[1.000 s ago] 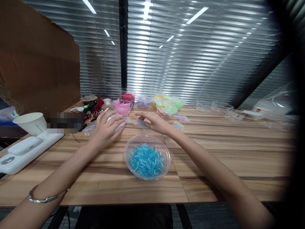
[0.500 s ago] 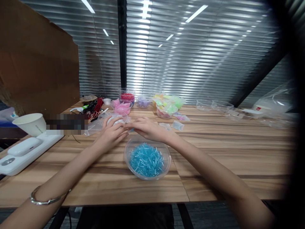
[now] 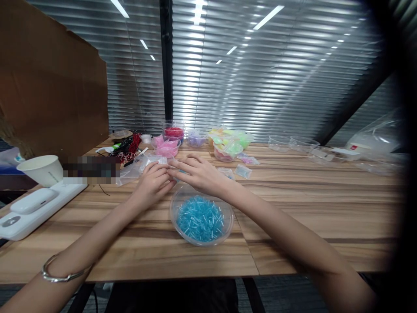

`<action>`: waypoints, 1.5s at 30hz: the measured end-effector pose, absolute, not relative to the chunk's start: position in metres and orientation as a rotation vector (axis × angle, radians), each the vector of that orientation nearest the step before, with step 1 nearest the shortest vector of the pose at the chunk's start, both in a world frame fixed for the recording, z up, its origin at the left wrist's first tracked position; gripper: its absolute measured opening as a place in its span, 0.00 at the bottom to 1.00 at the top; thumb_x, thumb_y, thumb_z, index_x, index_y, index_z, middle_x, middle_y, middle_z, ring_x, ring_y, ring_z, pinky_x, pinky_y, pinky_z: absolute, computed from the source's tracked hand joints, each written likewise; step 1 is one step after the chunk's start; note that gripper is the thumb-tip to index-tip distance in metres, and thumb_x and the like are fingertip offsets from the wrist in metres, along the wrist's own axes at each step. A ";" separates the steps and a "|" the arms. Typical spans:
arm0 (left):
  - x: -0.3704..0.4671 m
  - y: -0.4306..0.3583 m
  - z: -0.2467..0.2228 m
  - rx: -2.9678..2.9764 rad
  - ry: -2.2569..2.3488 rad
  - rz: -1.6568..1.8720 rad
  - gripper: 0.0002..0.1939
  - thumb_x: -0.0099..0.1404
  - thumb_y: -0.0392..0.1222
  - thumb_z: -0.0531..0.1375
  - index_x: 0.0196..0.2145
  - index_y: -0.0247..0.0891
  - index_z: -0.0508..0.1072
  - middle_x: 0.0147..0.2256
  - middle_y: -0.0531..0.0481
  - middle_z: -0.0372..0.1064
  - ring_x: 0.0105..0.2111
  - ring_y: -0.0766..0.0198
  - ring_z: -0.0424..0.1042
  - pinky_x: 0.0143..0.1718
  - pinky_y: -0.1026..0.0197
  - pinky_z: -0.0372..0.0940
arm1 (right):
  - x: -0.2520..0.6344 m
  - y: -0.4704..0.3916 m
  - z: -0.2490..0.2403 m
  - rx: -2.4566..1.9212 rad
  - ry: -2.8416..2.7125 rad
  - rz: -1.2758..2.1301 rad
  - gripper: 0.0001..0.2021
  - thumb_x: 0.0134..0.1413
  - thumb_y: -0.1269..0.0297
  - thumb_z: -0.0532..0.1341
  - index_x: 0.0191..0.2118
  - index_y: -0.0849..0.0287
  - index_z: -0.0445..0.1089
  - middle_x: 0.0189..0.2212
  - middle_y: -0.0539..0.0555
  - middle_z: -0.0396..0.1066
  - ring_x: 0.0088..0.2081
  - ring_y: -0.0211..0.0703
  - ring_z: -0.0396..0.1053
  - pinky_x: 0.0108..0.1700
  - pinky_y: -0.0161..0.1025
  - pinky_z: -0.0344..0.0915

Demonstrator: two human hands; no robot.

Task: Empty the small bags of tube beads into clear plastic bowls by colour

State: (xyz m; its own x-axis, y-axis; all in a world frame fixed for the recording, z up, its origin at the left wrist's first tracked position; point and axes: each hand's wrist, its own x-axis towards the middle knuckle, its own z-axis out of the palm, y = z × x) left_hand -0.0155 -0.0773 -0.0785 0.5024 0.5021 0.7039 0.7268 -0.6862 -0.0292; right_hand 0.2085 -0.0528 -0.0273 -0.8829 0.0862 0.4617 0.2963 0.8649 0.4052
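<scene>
Beyond a clear round bowl (image 3: 173, 222) of short blue tube beads (image 3: 200, 219), my two hands meet at the fingertips. My left hand (image 3: 155, 180) is closed, its fingers bent and pressed together. From the right, my right hand (image 3: 198, 174) reaches over with its fingers closed toward the left fingertips. Between them shows a bit of a small clear plastic bag with blue in it, mostly covered by the fingers. Two more small filled bags (image 3: 243, 171) lie just right of my right hand. Behind my left hand is a clear container (image 3: 148, 160) with white contents.
Tubs of pink packets (image 3: 167, 148), red pieces (image 3: 173, 131) and yellow-green packets (image 3: 233, 141) line the back. Clear containers (image 3: 304, 144) stand at right. A paper cup (image 3: 41, 169), a white power strip (image 3: 42, 204) and a tall cardboard sheet (image 3: 55, 82) are at left.
My right hand has turned slightly and its fingers have lifted and spread a little. My left fingers have drawn in and bent more. The bowl has not moved.
</scene>
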 end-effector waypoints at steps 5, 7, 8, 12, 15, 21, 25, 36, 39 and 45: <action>-0.008 -0.084 -0.072 -2.500 -1.114 -1.165 0.06 0.67 0.41 0.57 0.34 0.37 0.71 0.33 0.47 0.72 0.38 0.59 0.70 0.42 0.56 0.64 | 0.208 -0.060 -0.023 -0.281 -2.552 -0.770 0.18 0.67 0.74 0.48 0.59 0.62 0.59 0.59 0.61 0.63 0.57 0.48 0.61 0.56 0.50 0.57; -0.004 -0.089 -0.069 -2.519 -1.150 -1.225 0.07 0.67 0.40 0.56 0.32 0.37 0.69 0.30 0.50 0.68 0.32 0.64 0.68 0.34 0.61 0.62 | 0.207 -0.064 -0.020 -0.278 -2.530 -0.812 0.16 0.67 0.74 0.47 0.57 0.63 0.61 0.56 0.61 0.65 0.52 0.48 0.63 0.53 0.48 0.59; -0.002 -0.091 -0.067 -2.519 -1.157 -1.251 0.07 0.67 0.39 0.56 0.30 0.37 0.67 0.29 0.52 0.66 0.29 0.66 0.66 0.31 0.63 0.61 | 0.207 -0.066 -0.019 -0.284 -2.521 -0.834 0.15 0.67 0.74 0.47 0.55 0.64 0.62 0.53 0.61 0.67 0.49 0.48 0.65 0.50 0.47 0.60; 0.007 -0.099 -0.063 -2.495 -1.143 -1.348 0.11 0.67 0.35 0.56 0.27 0.37 0.61 0.25 0.55 0.59 0.25 0.69 0.60 0.27 0.66 0.55 | 0.203 -0.075 -0.015 -0.356 -2.470 -0.879 0.13 0.67 0.74 0.45 0.44 0.64 0.66 0.37 0.56 0.70 0.35 0.44 0.63 0.37 0.42 0.59; 0.010 -0.104 -0.060 -2.498 -1.160 -1.440 0.11 0.67 0.35 0.55 0.27 0.37 0.60 0.25 0.55 0.57 0.26 0.69 0.58 0.27 0.65 0.54 | 0.202 -0.081 -0.014 -0.400 -2.415 -0.822 0.12 0.68 0.70 0.46 0.40 0.63 0.66 0.34 0.56 0.68 0.34 0.43 0.61 0.34 0.41 0.56; 0.010 -0.113 -0.058 -2.538 -1.208 -1.693 0.12 0.69 0.39 0.55 0.26 0.37 0.63 0.24 0.55 0.59 0.24 0.69 0.59 0.26 0.65 0.56 | 0.200 -0.093 -0.015 -0.499 -2.454 -0.710 0.24 0.67 0.48 0.44 0.34 0.62 0.66 0.29 0.55 0.67 0.33 0.44 0.64 0.26 0.41 0.50; 0.008 -0.115 -0.060 -2.675 -1.104 -1.738 0.13 0.70 0.42 0.54 0.27 0.38 0.64 0.23 0.55 0.60 0.23 0.69 0.60 0.25 0.65 0.57 | 0.199 -0.103 -0.013 -0.559 -2.510 -0.588 0.22 0.66 0.48 0.46 0.37 0.62 0.66 0.31 0.56 0.69 0.33 0.43 0.65 0.25 0.40 0.49; 0.005 -0.116 -0.062 -2.789 -0.986 -1.677 0.13 0.71 0.41 0.51 0.28 0.38 0.64 0.23 0.55 0.62 0.23 0.69 0.62 0.26 0.66 0.58 | 0.202 -0.111 -0.006 -0.630 -2.588 -0.430 0.13 0.66 0.55 0.52 0.38 0.60 0.64 0.23 0.50 0.68 0.23 0.39 0.64 0.22 0.39 0.40; 0.003 -0.115 -0.064 -2.806 -1.005 -1.686 0.13 0.72 0.41 0.51 0.29 0.38 0.64 0.24 0.54 0.64 0.24 0.69 0.64 0.27 0.66 0.60 | 0.204 -0.110 -0.008 -0.640 -2.603 -0.382 0.10 0.66 0.59 0.52 0.38 0.59 0.63 0.24 0.49 0.69 0.21 0.38 0.62 0.22 0.39 0.39; 0.003 -0.113 -0.065 -2.824 -0.956 -1.632 0.15 0.73 0.43 0.50 0.29 0.38 0.65 0.24 0.53 0.64 0.25 0.69 0.65 0.27 0.66 0.60 | 0.205 -0.109 -0.004 -0.620 -2.621 -0.224 0.08 0.66 0.61 0.53 0.36 0.58 0.64 0.26 0.49 0.70 0.23 0.37 0.62 0.23 0.38 0.42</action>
